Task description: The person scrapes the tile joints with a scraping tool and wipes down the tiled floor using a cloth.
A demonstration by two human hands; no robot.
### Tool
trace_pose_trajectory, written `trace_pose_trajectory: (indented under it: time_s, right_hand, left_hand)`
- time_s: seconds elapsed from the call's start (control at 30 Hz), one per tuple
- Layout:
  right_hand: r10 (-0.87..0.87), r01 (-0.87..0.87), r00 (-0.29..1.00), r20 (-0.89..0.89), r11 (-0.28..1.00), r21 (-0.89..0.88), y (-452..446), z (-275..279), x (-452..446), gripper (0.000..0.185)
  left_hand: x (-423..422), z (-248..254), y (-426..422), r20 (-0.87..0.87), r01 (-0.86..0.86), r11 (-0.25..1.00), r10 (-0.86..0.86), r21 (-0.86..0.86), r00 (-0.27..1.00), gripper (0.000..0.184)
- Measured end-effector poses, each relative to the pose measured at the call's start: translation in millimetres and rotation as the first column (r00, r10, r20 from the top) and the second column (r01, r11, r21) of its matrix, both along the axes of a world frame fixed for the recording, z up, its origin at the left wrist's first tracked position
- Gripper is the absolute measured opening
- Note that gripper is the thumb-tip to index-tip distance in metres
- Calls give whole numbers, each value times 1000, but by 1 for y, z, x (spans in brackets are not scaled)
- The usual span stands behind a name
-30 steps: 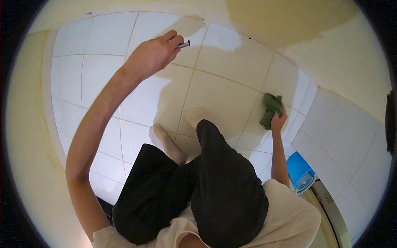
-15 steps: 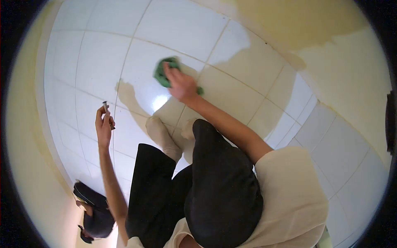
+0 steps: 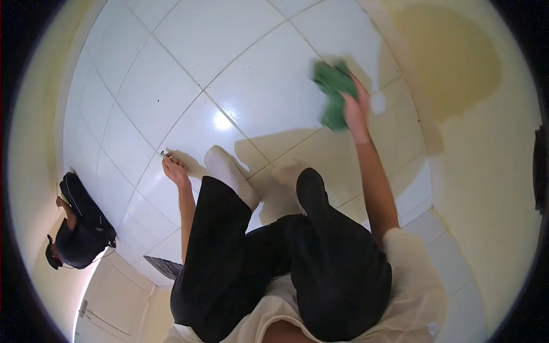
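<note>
A green cloth point(image 3: 333, 91), blurred by motion, is gripped in my right hand point(image 3: 355, 111) above or on the white tiled floor point(image 3: 246, 74) at the upper right. My left hand point(image 3: 175, 170) is closed around a small metallic object point(image 3: 164, 154), left of my feet; most of that object is hidden by the fingers. Both of my feet, in light socks point(image 3: 226, 171), rest on the tiles between the two hands.
Another person in dark clothes and a cap point(image 3: 86, 240) is at the left wall, beside a black bag point(image 3: 83, 197). A pale door point(image 3: 114, 294) stands at the lower left. Yellowish walls point(image 3: 457, 160) border the floor.
The cloth and my right hand swept left across the floor, then back right. My left hand came down from the upper floor toward my feet. The view has turned, showing the other person and door.
</note>
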State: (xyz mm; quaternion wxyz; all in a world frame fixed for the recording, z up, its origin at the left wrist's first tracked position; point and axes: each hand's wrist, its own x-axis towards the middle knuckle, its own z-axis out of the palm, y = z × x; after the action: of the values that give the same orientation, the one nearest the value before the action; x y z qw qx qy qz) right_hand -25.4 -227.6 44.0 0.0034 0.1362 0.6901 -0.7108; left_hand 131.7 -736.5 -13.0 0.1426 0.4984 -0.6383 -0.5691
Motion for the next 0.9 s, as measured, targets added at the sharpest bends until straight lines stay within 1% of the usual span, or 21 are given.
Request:
trace_pose_trajectory:
  time_s: [0.03,0.1,0.13,0.2,0.23,0.27,0.3,0.33,0.43,0.5,0.57,0.6,0.63,0.67,0.7,0.73,0.77,0.8,0.83,0.87,0.9]
  right_hand:
    - [-62,62,998,-14,996,65,30,-7,41,50]
    - [-172,173,985,-30,943,283,86,-18,130,50]
    - [-257,237,966,40,933,270,101,-12,173,50]
    - [-398,320,907,136,864,388,112,1,251,48]
    - [-487,375,861,143,800,468,105,8,276,47]
    - [-573,423,808,138,726,542,95,9,295,47]
    - [-642,422,753,145,641,641,93,-10,321,47]
    - [-704,406,695,144,550,730,93,-30,336,46]
    - [-743,390,669,-20,327,861,67,-51,268,46]
    - [-668,448,733,-133,326,833,64,-48,194,45]
    - [-612,425,772,-170,298,855,67,-53,123,44]
    - [-608,389,784,-122,328,861,55,-41,82,46]
    - [-554,373,815,-171,276,886,53,-52,52,45]
    - [-466,403,852,-238,293,867,48,-64,19,43]
    - [-423,332,889,-175,331,883,25,-57,-14,52]
    - [-262,341,933,-245,440,831,4,-58,-45,49]
    - [-240,213,962,-128,369,905,-34,-46,-72,45]
    - [-78,203,979,-188,370,907,-71,-51,-91,45]
    - [12,62,997,-73,401,914,-116,-37,-105,42]
    - [115,15,991,-62,372,928,-159,-39,-112,43]
    - [236,-55,969,-68,478,877,-202,-46,-115,45]
  left_hand:
    - [5,-6,-3,-12,15,999,-16,-44,1000,29]
    - [15,-18,-16,-17,79,992,-81,-96,997,29]
    - [17,-23,-18,-20,114,986,-117,-120,993,29]
    - [15,-29,-11,76,201,892,-186,-404,980,30]
    - [12,-29,-7,130,248,810,-212,-532,969,31]
    - [7,-22,1,176,259,793,-193,-552,965,31]
    - [2,-11,12,222,269,775,-170,-572,960,32]
    - [-1,-5,18,267,279,757,-143,-591,953,33]
    - [2,-9,25,325,335,638,-139,-693,936,33]
    - [4,-14,22,388,370,627,-116,-686,914,34]
    - [5,-14,21,426,394,619,-104,-680,899,34]
    - [4,-12,23,428,391,619,-97,-681,899,34]
    - [2,-12,25,429,386,621,-87,-683,899,34]
    - [-1,-12,26,413,380,613,-95,-693,906,34]
    - [-2,-12,26,398,374,605,-101,-703,912,35]
    - [0,-12,26,388,371,596,-107,-712,916,35]
    - [2,-10,26,419,394,593,-103,-702,902,35]
    - [2,-9,26,448,414,589,-98,-694,889,34]
    - [-1,-8,26,469,428,587,-92,-688,878,34]
    - [-1,-7,26,452,418,586,-98,-694,887,34]
    - [0,-7,26,431,405,585,-102,-703,896,34]
